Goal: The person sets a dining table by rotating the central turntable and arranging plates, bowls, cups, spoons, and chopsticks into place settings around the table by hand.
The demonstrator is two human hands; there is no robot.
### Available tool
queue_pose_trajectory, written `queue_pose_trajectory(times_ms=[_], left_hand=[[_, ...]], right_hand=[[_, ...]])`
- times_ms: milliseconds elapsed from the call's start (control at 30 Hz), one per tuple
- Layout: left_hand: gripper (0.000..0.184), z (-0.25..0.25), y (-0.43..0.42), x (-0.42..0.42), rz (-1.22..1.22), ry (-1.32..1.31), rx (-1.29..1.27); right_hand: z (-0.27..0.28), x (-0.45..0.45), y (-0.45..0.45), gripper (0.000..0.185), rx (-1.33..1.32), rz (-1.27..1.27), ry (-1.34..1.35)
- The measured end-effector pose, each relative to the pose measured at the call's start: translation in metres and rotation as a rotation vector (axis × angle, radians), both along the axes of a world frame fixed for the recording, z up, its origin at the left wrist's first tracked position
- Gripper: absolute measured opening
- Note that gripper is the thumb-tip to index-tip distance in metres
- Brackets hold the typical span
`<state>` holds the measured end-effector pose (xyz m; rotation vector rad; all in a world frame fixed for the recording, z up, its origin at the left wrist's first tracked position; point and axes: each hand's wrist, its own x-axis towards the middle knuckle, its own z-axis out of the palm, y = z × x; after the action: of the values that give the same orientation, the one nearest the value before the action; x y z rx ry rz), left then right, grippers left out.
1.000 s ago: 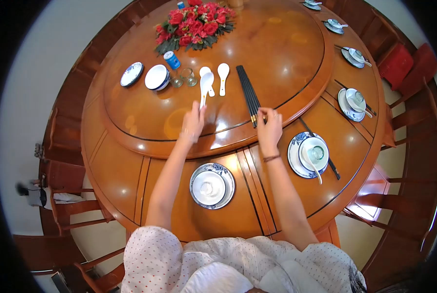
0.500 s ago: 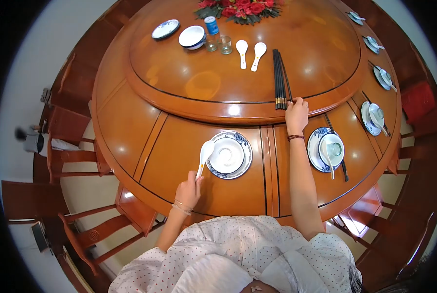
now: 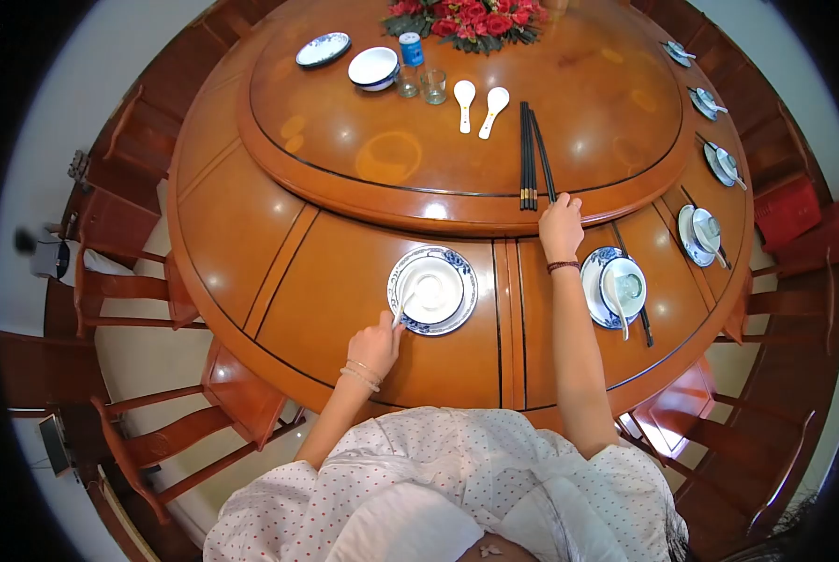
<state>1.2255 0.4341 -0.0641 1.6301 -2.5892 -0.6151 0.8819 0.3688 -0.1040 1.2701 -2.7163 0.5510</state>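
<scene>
My left hand (image 3: 373, 347) is closed around the handle of a white soup spoon (image 3: 404, 302), whose bowl end is over the white bowl (image 3: 445, 304). That bowl stands on a blue-patterned plate (image 3: 471, 298) in front of me; whether the spoon touches it I cannot tell. My right hand (image 3: 561, 228) pinches the lower end of dark chopsticks (image 3: 543, 161), which lean away from the other chopsticks (image 3: 527, 155) on the raised turntable (image 3: 344, 140). Two more white spoons (image 3: 464, 105) lie to the left of the chopsticks.
At the right is a place setting (image 3: 588, 292) with bowl, spoon and chopsticks; several more follow the table's rim. The turntable also carries stacked bowls (image 3: 373, 67), plates (image 3: 324, 50), glasses (image 3: 433, 86), a blue can (image 3: 411, 49) and red flowers (image 3: 466, 23). Wooden chairs (image 3: 241, 384) surround the table.
My left hand has brought the spoon from the plate's left edge to over the bowl. My right hand has drawn chopsticks away from the bunch, opening a gap. The view has shifted slightly.
</scene>
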Motion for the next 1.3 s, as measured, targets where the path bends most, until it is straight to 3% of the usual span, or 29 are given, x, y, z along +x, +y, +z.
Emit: queue_pose_trajectory(times_ms=[167,300,400,533,633,700,767,833,900,967,1100,1167,1233,1300], left_hand=[[0.027,-0.011,-0.002,-0.002,0.039,0.05,0.036],[0.029,-0.016,-0.004,-0.003,0.071,0.107,0.05],[0.035,-0.015,0.0,0.001,0.135,0.163,0.109],[0.05,0.005,0.018,0.012,0.202,0.086,0.162],[0.057,0.03,0.036,0.026,0.223,0.001,0.22],[0.058,0.03,0.047,0.035,0.228,-0.015,0.264],[0.053,0.019,0.054,0.039,0.153,0.163,0.467],[0.047,0.013,0.061,0.018,0.176,0.277,0.587],[0.042,0.011,0.061,-0.015,0.279,0.527,0.904],[0.037,-0.032,0.062,-0.037,0.063,0.732,0.566],[0.035,-0.058,0.046,-0.062,0.021,0.817,0.643],[0.036,-0.064,0.037,-0.064,-0.036,0.633,0.734],[0.037,-0.066,0.036,-0.064,0.033,0.614,0.749],[0.036,-0.086,0.041,-0.059,0.289,0.789,0.946]], right_hand=[[-0.004,0.005,0.008,0.02,0.077,-0.055,0.095],[-0.004,-0.001,0.004,0.026,0.104,-0.044,0.023],[-0.015,-0.012,0.002,0.027,0.2,0.019,0.149],[-0.02,-0.013,0.017,0.026,0.24,0.055,0.074],[-0.002,-0.002,0.048,0.023,0.093,0.09,-0.114],[0.003,0.012,0.078,0.023,-0.248,0.108,-0.323],[-0.005,0.043,0.113,0.019,-0.61,0.141,-0.8],[0.017,0.097,0.153,0.022,-0.639,0.112,-1.367],[0.018,0.146,0.183,0.02,-0.675,0.047,-1.623],[0.0,0.177,0.205,0.018,-0.671,0.061,-1.784],[-0.029,0.2,0.221,0.017,-0.565,0.103,-1.827],[-0.043,0.205,0.217,0.018,-0.426,0.165,-1.774],[-0.055,0.21,0.211,0.019,-0.402,0.158,-1.764],[-0.061,0.213,0.207,0.016,-0.28,0.226,-1.671]])
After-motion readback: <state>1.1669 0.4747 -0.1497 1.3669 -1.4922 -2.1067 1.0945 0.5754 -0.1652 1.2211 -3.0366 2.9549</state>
